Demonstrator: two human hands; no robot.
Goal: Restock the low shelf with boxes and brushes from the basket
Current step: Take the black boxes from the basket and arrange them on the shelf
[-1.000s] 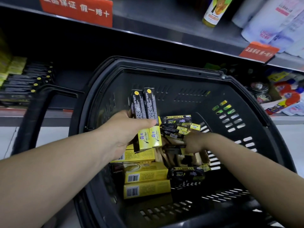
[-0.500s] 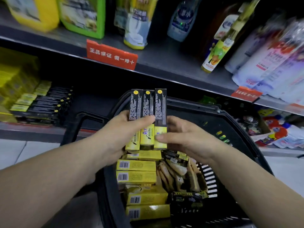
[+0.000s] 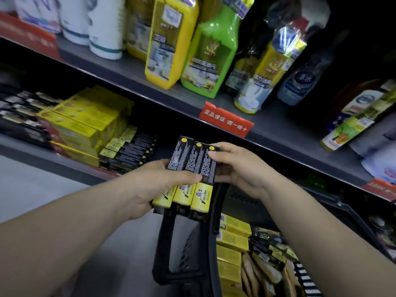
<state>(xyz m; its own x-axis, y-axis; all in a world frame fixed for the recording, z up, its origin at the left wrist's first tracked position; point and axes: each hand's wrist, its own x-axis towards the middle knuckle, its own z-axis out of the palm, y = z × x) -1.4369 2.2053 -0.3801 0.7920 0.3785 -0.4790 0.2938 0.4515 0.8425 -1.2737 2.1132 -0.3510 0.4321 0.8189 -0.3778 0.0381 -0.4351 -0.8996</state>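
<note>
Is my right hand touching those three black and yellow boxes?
Touching. Head view: fingers of the right hand curl round the right edge of the three black-and-yellow boxes, which the left hand grips.

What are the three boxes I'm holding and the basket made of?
The three boxes look like printed cardboard, slightly glossy: sharp folded edges and flat panels. The basket looks like moulded black plastic, matte, with slotted walls.
</note>
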